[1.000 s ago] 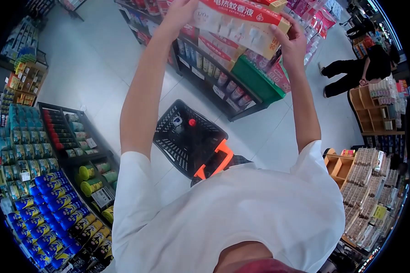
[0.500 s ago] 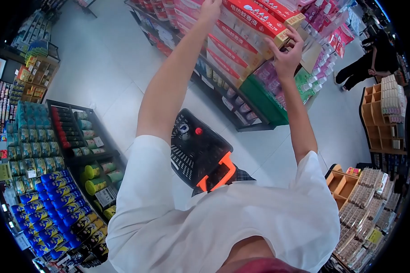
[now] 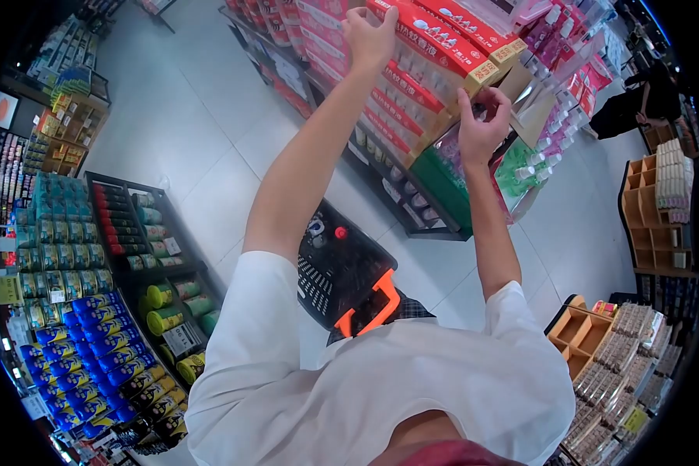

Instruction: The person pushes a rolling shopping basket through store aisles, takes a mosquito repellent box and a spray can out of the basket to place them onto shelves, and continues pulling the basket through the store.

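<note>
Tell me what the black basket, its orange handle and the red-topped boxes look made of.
Basket: likely moulded plastic, fairly matte, with regular slots. Handle: probably smooth plastic, evenly orange. Boxes: seemingly printed card, straight-edged; whether coated is unclear.

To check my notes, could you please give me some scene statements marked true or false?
1. The bare left hand and bare right hand are near red-topped cardboard boxes. True.
2. A black perforated plastic basket contains a red round object. True.
3. The right hand is inside the basket. False: it is beside the boxes.
4. The basket has a green handle. False: the handle is orange.
5. Shiny blue-and-yellow packages are on the left. True.
</note>
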Demonstrator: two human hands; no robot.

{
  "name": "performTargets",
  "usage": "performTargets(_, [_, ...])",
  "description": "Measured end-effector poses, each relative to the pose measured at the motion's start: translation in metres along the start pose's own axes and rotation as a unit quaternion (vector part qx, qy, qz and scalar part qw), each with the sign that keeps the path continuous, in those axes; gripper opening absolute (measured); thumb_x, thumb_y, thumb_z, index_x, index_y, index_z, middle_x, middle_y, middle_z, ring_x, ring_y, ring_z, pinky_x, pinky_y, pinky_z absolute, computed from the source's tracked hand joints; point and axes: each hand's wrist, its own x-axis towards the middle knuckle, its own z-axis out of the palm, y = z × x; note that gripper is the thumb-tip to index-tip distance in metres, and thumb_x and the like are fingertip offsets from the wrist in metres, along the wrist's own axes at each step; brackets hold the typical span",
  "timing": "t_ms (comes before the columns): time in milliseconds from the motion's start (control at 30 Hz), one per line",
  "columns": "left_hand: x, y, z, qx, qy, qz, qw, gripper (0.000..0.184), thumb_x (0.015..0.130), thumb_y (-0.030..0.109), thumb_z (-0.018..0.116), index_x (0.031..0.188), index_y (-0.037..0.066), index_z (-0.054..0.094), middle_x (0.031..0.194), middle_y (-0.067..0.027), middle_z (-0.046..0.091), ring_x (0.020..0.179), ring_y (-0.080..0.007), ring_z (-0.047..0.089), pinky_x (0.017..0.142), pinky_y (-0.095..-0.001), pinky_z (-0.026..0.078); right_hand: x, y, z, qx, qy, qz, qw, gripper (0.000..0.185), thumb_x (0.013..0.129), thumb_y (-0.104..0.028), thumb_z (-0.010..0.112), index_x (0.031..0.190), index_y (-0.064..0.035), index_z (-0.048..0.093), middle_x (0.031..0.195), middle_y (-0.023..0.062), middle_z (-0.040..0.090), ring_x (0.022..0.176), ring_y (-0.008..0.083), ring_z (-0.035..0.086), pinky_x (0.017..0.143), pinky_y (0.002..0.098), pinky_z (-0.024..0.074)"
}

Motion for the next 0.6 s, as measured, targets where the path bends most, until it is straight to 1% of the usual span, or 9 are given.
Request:
performTargets(133, [0.004, -0.009, 0.002, -0.010, 0.036, 0.016, 0.999, 0.060, 0.085, 0.042, 0.067, 0.118, -0.004, 0.047, 0.118, -0.0180, 0.047, 0.107, -0.0253, 0.052, 0.088, -0.0373, 0.046, 0.000, -0.007, -0.008, 0.033, -0.012, 0.024, 0.999, 0.034, 0.077, -0.009, 0.078, 0.100, -0.0017, 0.055, 0.087, 0.0055, 0.057, 0.080, 0.0136, 0.058, 0.073, 0.0266, 0.0477])
performTargets(233, [-0.035, -0.031, -0.026, -0.004, 0.070, 0.108, 0.992, 0.046, 0.087, 0.033, 0.066, 0.113, -0.002, 0.051, 0.108, -0.0155, 0.052, 0.101, -0.0230, 0.053, 0.085, -0.0355, 0.045, -0.027, -0.015, -0.023, 0.135, -0.031, 0.060, 0.988, 0.023, 0.082, -0.002, 0.070, 0.099, -0.0023, 0.054, 0.088, 0.0044, 0.055, 0.080, 0.0114, 0.056, 0.074, 0.0241, 0.0466])
performTargets(267, [-0.072, -0.043, -0.045, 0.036, 0.095, 0.174, 0.979, 0.033, 0.086, 0.023, 0.066, 0.107, 0.001, 0.054, 0.099, -0.0136, 0.054, 0.097, -0.0233, 0.053, 0.084, -0.0344, 0.044, -0.044, -0.033, -0.028, 0.192, -0.052, 0.073, 0.977, 0.015, 0.086, 0.000, 0.064, 0.096, -0.0023, 0.053, 0.087, 0.0043, 0.054, 0.079, 0.0108, 0.054, 0.075, 0.0244, 0.0461])
performTargets(367, [-0.229, -0.116, -0.115, 0.143, 0.046, 0.142, 0.978, 0.034, 0.073, 0.016, 0.071, 0.100, 0.003, 0.054, 0.098, -0.0148, 0.053, 0.098, -0.0329, 0.053, 0.088, -0.0369, 0.043, -0.136, -0.043, -0.051, 0.137, -0.266, 0.125, 0.946, 0.009, 0.087, -0.003, 0.062, 0.092, -0.0011, 0.054, 0.086, 0.0050, 0.055, 0.077, 0.0115, 0.052, 0.069, 0.0248, 0.0440])
performTargets(433, [-0.352, -0.158, -0.174, 0.201, -0.115, -0.168, 0.958, 0.041, 0.073, 0.030, 0.074, 0.102, 0.005, 0.057, 0.105, -0.0174, 0.055, 0.105, -0.0350, 0.053, 0.090, -0.0430, 0.043, -0.211, -0.051, -0.056, 0.090, -0.480, 0.178, 0.854, 0.011, 0.084, -0.005, 0.065, 0.093, -0.0007, 0.059, 0.078, 0.0033, 0.059, 0.068, 0.0120, 0.055, 0.062, 0.0276, 0.0456])
performTargets(500, [-0.467, -0.189, -0.213, 0.275, -0.153, -0.375, 0.872, 0.062, 0.068, 0.052, 0.073, 0.109, 0.007, 0.061, 0.114, -0.0191, 0.056, 0.111, -0.0352, 0.051, 0.094, -0.0446, 0.043, -0.284, -0.047, -0.069, 0.085, -0.690, 0.076, 0.715, 0.022, 0.079, -0.006, 0.070, 0.098, -0.0022, 0.061, 0.080, 0.0095, 0.061, 0.071, 0.0179, 0.061, 0.066, 0.0294, 0.0496])
performTargets(533, [-0.513, -0.195, -0.225, 0.275, -0.208, -0.421, 0.839, 0.070, 0.066, 0.059, 0.072, 0.110, 0.006, 0.061, 0.114, -0.0206, 0.056, 0.111, -0.0353, 0.052, 0.094, -0.0434, 0.044, -0.316, -0.040, -0.078, 0.092, -0.762, 0.021, 0.641, 0.028, 0.077, -0.008, 0.072, 0.102, -0.0029, 0.061, 0.088, 0.0124, 0.063, 0.078, 0.0224, 0.064, 0.070, 0.0330, 0.0514])
performTargets(567, [-0.548, -0.193, -0.232, 0.211, -0.251, -0.449, 0.831, 0.063, 0.072, 0.055, 0.070, 0.112, 0.007, 0.060, 0.116, -0.0211, 0.056, 0.110, -0.0338, 0.054, 0.091, -0.0418, 0.045, -0.354, -0.011, -0.093, 0.138, -0.795, -0.048, 0.589, 0.037, 0.074, -0.013, 0.075, 0.107, -0.0032, 0.061, 0.095, 0.0140, 0.063, 0.084, 0.0271, 0.064, 0.076, 0.0370, 0.0515])
performTargets(600, [-0.578, -0.198, -0.234, 0.180, -0.277, -0.431, 0.840, 0.053, 0.077, 0.045, 0.068, 0.113, 0.007, 0.060, 0.112, -0.0208, 0.059, 0.109, -0.0329, 0.057, 0.088, -0.0413, 0.048, -0.371, -0.004, -0.101, 0.108, -0.878, -0.034, 0.466, 0.040, 0.078, -0.021, 0.072, 0.113, -0.0061, 0.059, 0.101, 0.0179, 0.062, 0.097, 0.0320, 0.062, 0.085, 0.0397, 0.0497])
